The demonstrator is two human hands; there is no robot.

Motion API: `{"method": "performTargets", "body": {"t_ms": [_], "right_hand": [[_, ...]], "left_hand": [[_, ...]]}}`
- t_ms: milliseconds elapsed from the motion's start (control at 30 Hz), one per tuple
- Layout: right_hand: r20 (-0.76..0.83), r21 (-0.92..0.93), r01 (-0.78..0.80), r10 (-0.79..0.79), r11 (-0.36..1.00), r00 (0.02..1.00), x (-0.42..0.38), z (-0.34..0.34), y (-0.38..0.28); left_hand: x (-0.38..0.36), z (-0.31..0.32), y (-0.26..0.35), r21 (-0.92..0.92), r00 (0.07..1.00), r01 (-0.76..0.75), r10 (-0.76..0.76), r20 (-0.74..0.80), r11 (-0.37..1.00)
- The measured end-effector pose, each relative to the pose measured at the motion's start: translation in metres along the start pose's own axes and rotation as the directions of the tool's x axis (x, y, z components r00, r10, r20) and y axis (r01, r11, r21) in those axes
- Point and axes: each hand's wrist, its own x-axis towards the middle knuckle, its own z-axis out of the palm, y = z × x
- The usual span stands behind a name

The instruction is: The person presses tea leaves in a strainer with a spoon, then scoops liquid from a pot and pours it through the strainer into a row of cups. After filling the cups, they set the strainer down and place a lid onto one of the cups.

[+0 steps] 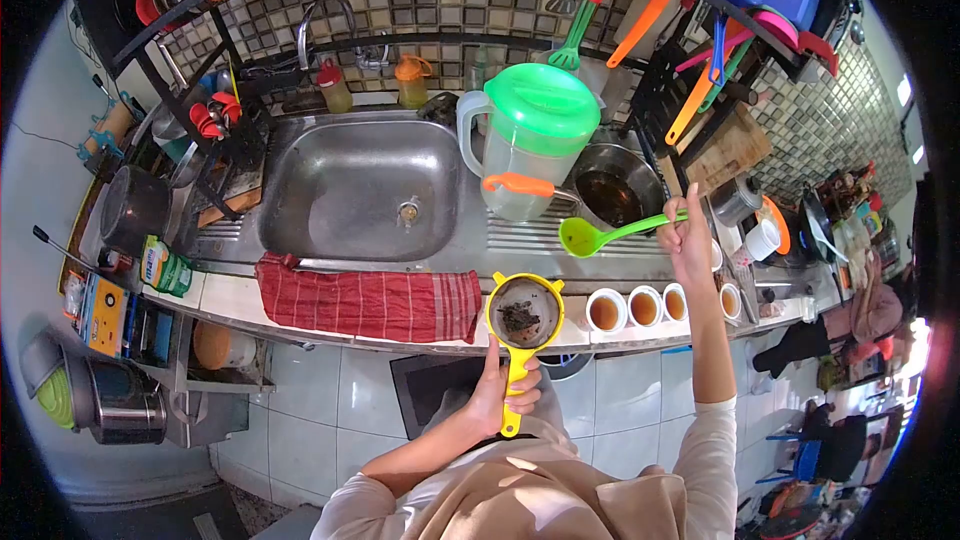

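Note:
My left hand [503, 395] is wrapped round the handle of a yellow strainer [526, 312], held at the counter's front edge with dark wet leaves in its mesh. In my right hand [688, 240] is the handle end of a green ladle [581, 237], whose bowl hangs over the drainboard. Just behind the ladle stands a pot [622, 180] with dark liquid in it. Several white cups of brown liquid, one of them a front cup [606, 311], line the edge between the strainer and my right forearm. A clear pitcher [530, 145] with a green lid stands behind the ladle.
A steel sink [365, 190] lies at the left, with a red checked cloth [370, 302] along its front edge. Two bottles stand by the faucet. Utensils hang from a black rack at the upper right. People are at the far right.

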Motion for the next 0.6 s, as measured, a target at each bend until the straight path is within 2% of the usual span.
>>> {"method": "performTargets", "body": {"t_ms": [100, 200, 367, 600], "right_hand": [[0.035, 0.021, -0.028, 0.027, 0.999, 0.999, -0.013, 0.017, -0.002], [0.212, 0.059, -0.122, 0.107, 0.991, 0.971, -0.024, 0.026, 0.002], [0.219, 0.0, -0.146, 0.143, 0.989, 0.965, -0.04, 0.041, 0.016], [0.295, -0.193, -0.028, 0.086, 0.981, 0.952, -0.055, 0.043, 0.025]], "left_hand": [[0.0, 0.0, 0.0, -0.002, 1.0, 0.002, -0.002, 0.01, 1.0], [0.0, -0.001, 0.0, -0.002, 1.0, -0.001, 0.001, 0.016, 1.0], [-0.001, 0.001, -0.001, 0.001, 1.0, -0.014, 0.014, 0.001, 1.0], [0.001, 0.0, -0.002, 0.001, 1.0, -0.015, 0.015, 0.021, 1.0]]}}
